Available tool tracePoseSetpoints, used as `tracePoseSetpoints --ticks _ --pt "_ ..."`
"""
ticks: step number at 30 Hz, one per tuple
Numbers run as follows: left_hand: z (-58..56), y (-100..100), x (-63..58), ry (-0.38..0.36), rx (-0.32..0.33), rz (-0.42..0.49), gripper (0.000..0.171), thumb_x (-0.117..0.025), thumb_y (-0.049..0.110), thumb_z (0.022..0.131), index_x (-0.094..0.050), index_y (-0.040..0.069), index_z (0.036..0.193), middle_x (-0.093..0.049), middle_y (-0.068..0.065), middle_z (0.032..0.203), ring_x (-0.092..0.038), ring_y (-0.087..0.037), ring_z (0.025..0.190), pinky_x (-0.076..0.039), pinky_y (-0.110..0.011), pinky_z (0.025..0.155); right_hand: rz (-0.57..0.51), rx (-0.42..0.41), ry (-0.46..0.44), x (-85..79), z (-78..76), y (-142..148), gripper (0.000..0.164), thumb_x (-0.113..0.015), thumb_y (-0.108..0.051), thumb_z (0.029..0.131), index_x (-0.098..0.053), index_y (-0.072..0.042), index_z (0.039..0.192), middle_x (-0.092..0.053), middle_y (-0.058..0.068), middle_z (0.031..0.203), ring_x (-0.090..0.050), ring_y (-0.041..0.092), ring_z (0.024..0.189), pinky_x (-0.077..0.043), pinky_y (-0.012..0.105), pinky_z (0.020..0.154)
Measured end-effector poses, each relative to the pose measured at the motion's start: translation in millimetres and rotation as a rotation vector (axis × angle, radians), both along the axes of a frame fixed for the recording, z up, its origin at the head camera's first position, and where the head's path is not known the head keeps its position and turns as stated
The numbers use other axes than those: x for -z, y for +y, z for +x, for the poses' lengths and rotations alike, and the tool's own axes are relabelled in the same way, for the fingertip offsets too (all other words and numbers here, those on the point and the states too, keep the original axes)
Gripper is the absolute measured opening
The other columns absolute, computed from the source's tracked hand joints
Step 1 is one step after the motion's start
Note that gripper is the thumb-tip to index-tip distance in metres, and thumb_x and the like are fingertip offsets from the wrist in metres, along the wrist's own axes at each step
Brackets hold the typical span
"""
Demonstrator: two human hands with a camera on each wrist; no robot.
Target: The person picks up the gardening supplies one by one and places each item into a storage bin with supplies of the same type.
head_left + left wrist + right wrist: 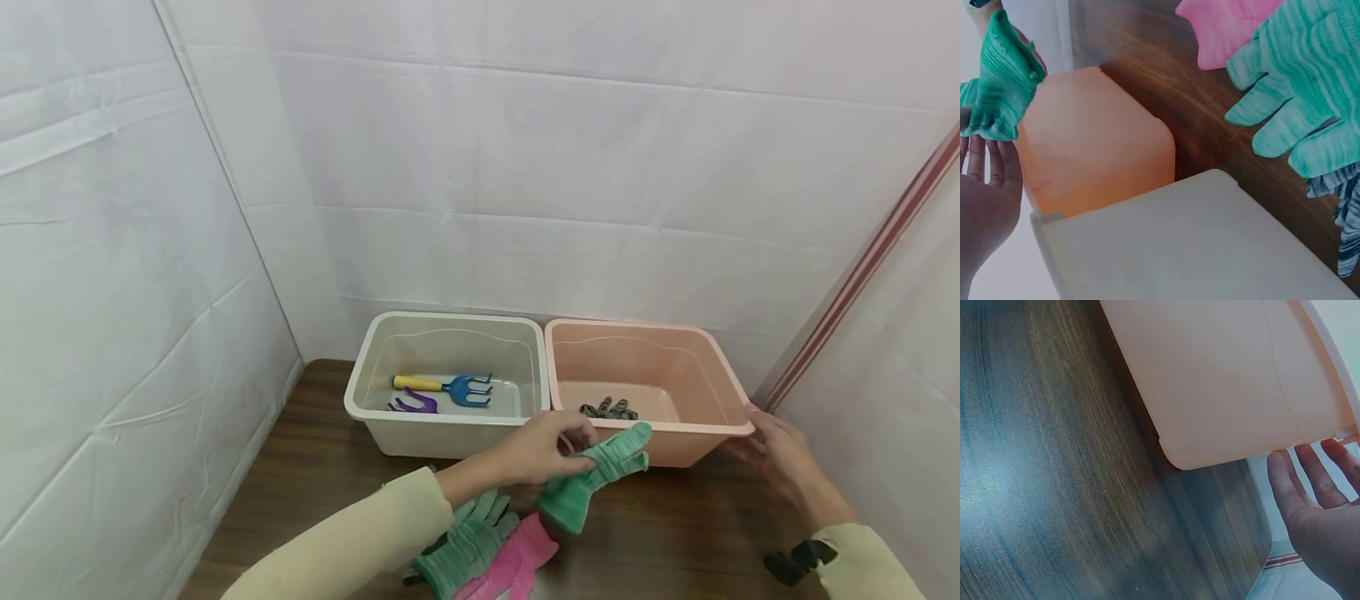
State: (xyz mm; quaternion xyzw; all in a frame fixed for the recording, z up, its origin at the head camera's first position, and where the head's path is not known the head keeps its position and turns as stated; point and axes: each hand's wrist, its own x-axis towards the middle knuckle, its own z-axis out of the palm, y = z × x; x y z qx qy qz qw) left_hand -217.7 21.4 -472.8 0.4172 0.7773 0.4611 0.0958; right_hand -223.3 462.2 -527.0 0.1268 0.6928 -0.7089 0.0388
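My left hand (543,450) pinches a green knit glove (592,479) between thumb and fingers, just in front of the peach bin (645,429). The glove hangs with its solid green cuff low and its striped fingers up to the right. At the bin's right end, my right hand (776,454) grips the front corner of the rim; in the right wrist view its fingers (1319,475) lie against the outer wall below the rim. A dark striped glove (609,408) lies inside the peach bin, partly hidden by its front wall.
Left of the peach bin stands a pale grey bin (450,433) holding a blue hand fork (468,390) with a yellow handle and a purple fork piece (416,404). Another green glove (468,542), a pink glove (517,554) and dark striped glove fabric (1347,212) lie on the wooden table (300,483).
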Motion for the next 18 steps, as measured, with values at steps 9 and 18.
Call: tracePoseSetpoints --ticks 9,18 --pt "-8.9 4.0 -3.8 0.044 0.006 -0.020 0.019 -0.081 0.013 0.095 -0.068 0.015 0.109 -0.071 0.006 0.103 -0.065 0.001 0.092 -0.057 -0.017 0.081 -0.002 -0.007 -0.005 -1.2 0.5 -0.3 0.092 -0.057 -0.048 0.108 -0.011 0.010 0.165 -0.057 0.002 0.143 -0.070 0.001 0.100 -0.057 0.043 0.101" --pt "-16.6 5.9 -10.6 0.029 -0.024 0.023 0.018 -0.081 0.009 0.094 -0.068 0.013 0.105 -0.069 0.004 0.102 -0.065 -0.002 0.087 -0.059 -0.021 0.080 0.031 -0.014 -0.009 -0.7 -0.1 -2.5 0.091 -0.053 -0.050 0.109 -0.011 0.009 0.165 -0.031 0.024 0.166 -0.069 -0.001 0.099 -0.057 0.042 0.101"
